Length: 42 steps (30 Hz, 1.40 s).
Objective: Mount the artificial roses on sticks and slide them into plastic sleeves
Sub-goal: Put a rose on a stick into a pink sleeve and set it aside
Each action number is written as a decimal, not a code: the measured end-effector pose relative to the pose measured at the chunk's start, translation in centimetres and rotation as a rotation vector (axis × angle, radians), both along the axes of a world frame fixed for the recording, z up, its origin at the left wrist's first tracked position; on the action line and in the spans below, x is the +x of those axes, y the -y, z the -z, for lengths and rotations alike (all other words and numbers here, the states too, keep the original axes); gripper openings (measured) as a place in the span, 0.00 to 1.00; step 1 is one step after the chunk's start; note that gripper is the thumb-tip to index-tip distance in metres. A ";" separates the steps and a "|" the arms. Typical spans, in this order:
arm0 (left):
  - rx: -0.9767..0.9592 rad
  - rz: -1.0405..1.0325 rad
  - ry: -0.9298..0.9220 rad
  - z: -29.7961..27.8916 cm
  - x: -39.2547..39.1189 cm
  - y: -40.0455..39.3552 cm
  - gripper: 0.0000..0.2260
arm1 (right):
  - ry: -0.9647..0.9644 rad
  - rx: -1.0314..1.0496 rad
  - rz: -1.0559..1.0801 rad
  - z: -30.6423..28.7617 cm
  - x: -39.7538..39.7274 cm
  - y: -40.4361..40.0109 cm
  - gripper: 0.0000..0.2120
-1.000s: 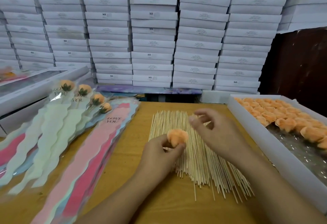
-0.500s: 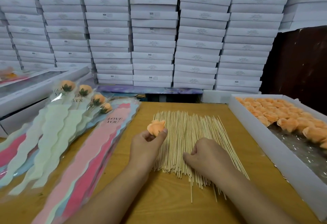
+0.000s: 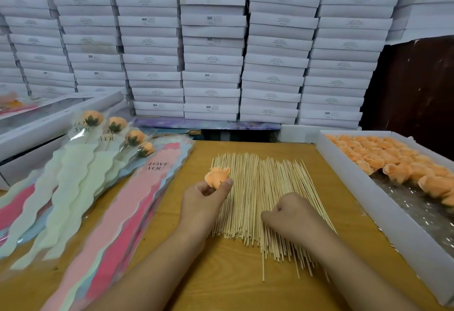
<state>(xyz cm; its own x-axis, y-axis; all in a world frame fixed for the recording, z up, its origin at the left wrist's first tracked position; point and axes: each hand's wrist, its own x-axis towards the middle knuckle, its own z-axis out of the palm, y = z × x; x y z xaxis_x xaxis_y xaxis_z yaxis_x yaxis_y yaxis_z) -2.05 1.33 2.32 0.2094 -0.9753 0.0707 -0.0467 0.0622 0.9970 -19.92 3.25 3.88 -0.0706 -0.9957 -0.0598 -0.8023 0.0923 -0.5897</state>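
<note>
My left hand (image 3: pixel 205 202) pinches an orange artificial rose (image 3: pixel 216 175) between thumb and fingers, at the left edge of a spread pile of thin wooden sticks (image 3: pixel 255 188) on the wooden table (image 3: pixel 221 278). My right hand (image 3: pixel 291 217) lies knuckles-up on the sticks with its fingers curled down into them; whether it grips a stick is hidden. Empty plastic sleeves (image 3: pixel 127 210) printed "LOVE YOU" lie in a stack to the left. Several finished roses in sleeves (image 3: pixel 115 126) lie fanned out beyond them.
A white tray (image 3: pixel 348 178) with several loose orange roses (image 3: pixel 383 161) stands at the right. A long white box (image 3: pixel 36 124) sits at the far left. Stacked white boxes (image 3: pixel 211 48) form a wall behind the table.
My left hand carried the rose from over the sticks to their left edge. My right hand dropped from the air onto the sticks and curled its fingers.
</note>
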 end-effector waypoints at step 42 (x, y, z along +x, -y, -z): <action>0.143 0.153 -0.923 -1.6 3.8 2.5 0.12 | -0.074 -0.086 -0.125 -2.3 -11.1 -4.2 0.15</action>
<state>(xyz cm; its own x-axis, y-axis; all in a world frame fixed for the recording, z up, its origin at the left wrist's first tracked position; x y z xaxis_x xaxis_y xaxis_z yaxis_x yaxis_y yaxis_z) 1.77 -1.13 3.87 -0.0083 -0.9834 -0.1813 0.7631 -0.1233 0.6344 -31.04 7.49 6.15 0.0529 -0.9982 0.0266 -0.8461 -0.0590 -0.5298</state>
